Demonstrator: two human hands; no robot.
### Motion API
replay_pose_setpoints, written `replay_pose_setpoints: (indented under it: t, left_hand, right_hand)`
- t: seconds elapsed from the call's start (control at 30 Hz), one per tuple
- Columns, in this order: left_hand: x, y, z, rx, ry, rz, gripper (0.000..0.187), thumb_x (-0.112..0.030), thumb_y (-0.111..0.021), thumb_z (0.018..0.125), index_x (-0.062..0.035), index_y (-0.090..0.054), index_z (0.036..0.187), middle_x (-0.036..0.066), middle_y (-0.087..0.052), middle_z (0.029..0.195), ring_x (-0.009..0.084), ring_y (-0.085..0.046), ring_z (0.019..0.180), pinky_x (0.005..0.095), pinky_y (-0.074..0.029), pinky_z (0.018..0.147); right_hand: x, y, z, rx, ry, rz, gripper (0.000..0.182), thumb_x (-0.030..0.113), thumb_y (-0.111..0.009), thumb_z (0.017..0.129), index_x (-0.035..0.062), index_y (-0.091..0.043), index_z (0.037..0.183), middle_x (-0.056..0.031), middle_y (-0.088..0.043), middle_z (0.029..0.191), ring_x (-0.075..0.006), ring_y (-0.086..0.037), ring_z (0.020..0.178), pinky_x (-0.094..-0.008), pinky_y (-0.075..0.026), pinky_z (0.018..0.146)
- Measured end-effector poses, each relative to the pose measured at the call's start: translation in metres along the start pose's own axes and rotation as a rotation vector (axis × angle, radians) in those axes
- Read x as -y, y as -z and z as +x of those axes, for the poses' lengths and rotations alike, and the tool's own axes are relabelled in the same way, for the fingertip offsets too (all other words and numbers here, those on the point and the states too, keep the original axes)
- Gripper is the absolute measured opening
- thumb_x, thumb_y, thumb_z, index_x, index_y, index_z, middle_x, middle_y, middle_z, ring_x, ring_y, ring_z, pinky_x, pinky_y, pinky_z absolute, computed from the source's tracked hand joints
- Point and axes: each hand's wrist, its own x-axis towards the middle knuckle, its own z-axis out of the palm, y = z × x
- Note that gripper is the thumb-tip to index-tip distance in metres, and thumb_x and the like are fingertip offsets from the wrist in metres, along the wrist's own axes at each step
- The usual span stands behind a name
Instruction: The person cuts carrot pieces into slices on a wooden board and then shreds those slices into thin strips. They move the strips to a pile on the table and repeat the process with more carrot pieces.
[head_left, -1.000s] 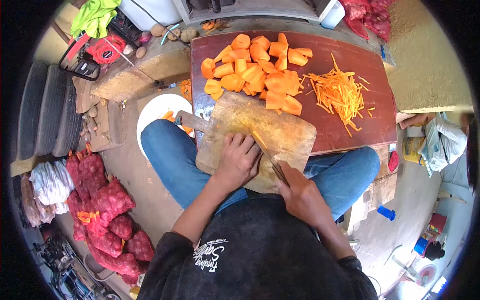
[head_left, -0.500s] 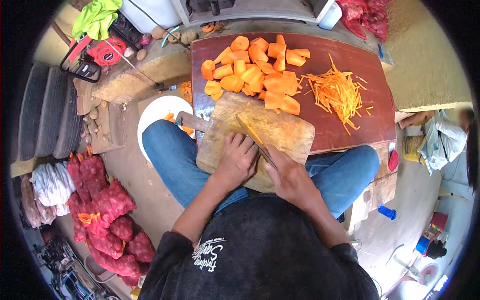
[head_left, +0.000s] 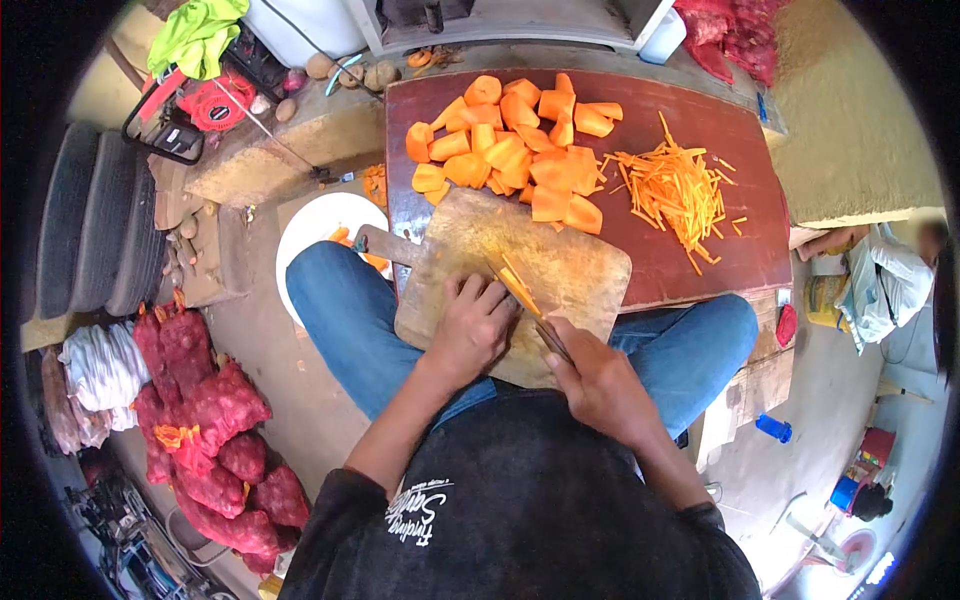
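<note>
"Hands, two?"
"Right hand [head_left: 605, 385]: closed round knife [head_left: 548, 333], over cutting board [head_left: 590, 275]. Left hand [head_left: 472, 328]: curled on board, grip cannot be told."
"Carrot chunks [head_left: 507, 155]?"
"Beyond board; carrot shreds [head_left: 678, 190], right."

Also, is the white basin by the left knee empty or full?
Not empty: orange pieces show inside the white basin. Full or not, cannot tell; the left knee hides part of it.
</note>
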Motion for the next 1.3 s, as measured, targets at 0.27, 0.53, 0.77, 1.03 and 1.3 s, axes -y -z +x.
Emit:
replay_pose_setpoints:
  t: [0.27,0.53,0.77,1.03,1.3]
  left_hand:
    - [0.004,0.002,-0.005,0.078,0.019,0.014,0.035,-0.011,-0.081,0.080,-0.0047,-0.077,0.114,0.009,-0.067,0.111,0.0307,-0.060,0.108,0.0482,-0.041,0.098]
    - [0.006,-0.004,-0.010,0.028,0.032,-0.080,0.038,-0.007,-0.080,0.077,-0.0024,-0.077,0.114,0.011,-0.065,0.108,0.0340,-0.059,0.109,0.0502,-0.043,0.102]
    - [0.007,-0.005,-0.013,-0.008,0.015,-0.090,0.034,-0.005,-0.080,0.076,-0.0024,-0.077,0.110,0.011,-0.065,0.107,0.0350,-0.059,0.107,0.0511,-0.044,0.106]
    - [0.004,0.003,-0.006,-0.008,-0.016,-0.045,0.029,-0.005,-0.080,0.079,-0.0023,-0.079,0.108,0.012,-0.067,0.107,0.0344,-0.062,0.104,0.0542,-0.043,0.113]
    - [0.008,-0.004,-0.011,-0.033,-0.010,-0.106,0.031,-0.004,-0.080,0.079,-0.0013,-0.078,0.110,0.013,-0.066,0.106,0.0352,-0.062,0.105,0.0548,-0.043,0.116]
  right_hand:
    - [-0.007,-0.011,0.020,-0.034,0.034,0.044,0.051,0.010,-0.067,0.106,-0.0007,-0.054,0.153,-0.0327,-0.069,0.129,-0.0513,-0.069,0.120,-0.0523,-0.058,0.099]
    - [-0.013,-0.019,0.008,-0.066,0.095,0.017,0.052,0.017,-0.067,0.107,-0.0008,-0.050,0.153,-0.0327,-0.070,0.124,-0.0522,-0.071,0.113,-0.0576,-0.060,0.090]
    - [-0.006,-0.005,-0.009,-0.026,0.106,0.008,0.050,0.018,-0.064,0.108,-0.0004,-0.050,0.153,-0.0327,-0.070,0.124,-0.0532,-0.070,0.112,-0.0581,-0.059,0.090]
    - [-0.004,-0.012,0.014,0.008,-0.010,0.025,0.051,0.010,-0.070,0.104,0.0009,-0.055,0.152,-0.0298,-0.071,0.124,-0.0500,-0.071,0.114,-0.0516,-0.059,0.095]
    - [-0.006,-0.015,0.008,0.005,0.007,0.039,0.051,0.014,-0.067,0.106,0.0024,-0.054,0.154,-0.0306,-0.071,0.124,-0.0502,-0.071,0.114,-0.0522,-0.057,0.096]
